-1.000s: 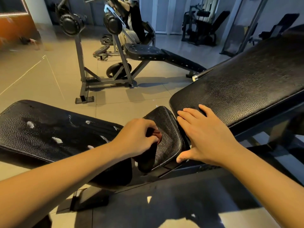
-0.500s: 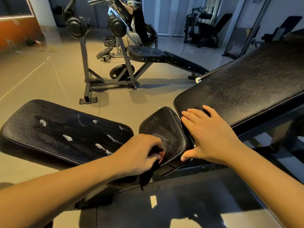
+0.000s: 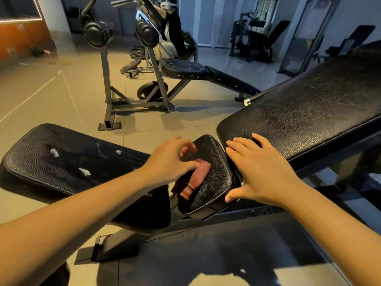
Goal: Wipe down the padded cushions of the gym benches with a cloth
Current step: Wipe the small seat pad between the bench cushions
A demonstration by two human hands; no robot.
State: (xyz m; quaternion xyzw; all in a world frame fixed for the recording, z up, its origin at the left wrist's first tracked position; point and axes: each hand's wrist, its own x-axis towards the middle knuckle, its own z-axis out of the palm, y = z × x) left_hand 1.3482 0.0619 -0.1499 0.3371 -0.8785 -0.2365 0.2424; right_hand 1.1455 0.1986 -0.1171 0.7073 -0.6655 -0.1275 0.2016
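A folded reddish cloth [image 3: 198, 178] lies on the small black middle cushion [image 3: 217, 183] of the bench in front of me. My left hand [image 3: 170, 162] is over the cloth's upper end, fingers loosely spread, thumb tip at the cloth; no firm grip shows. My right hand [image 3: 261, 174] rests flat on the lower end of the inclined back pad [image 3: 309, 120], its thumb against the small cushion's right edge. The long seat cushion [image 3: 61, 162] stretches to the left and carries several white worn patches.
The bench's dark steel frame [image 3: 144, 234] runs under the cushions to a foot on the tiled floor. Beyond stands another bench with a rack [image 3: 185, 69] and weight plates [image 3: 134, 65]. A bar end [image 3: 246, 102] pokes out beside the back pad. More machines [image 3: 253, 38] stand at the back right.
My left hand, which gripped the bunched cloth at the small cushion's near edge, has moved up onto the cushion and opened; the cloth now lies exposed there. My right hand has stayed put.
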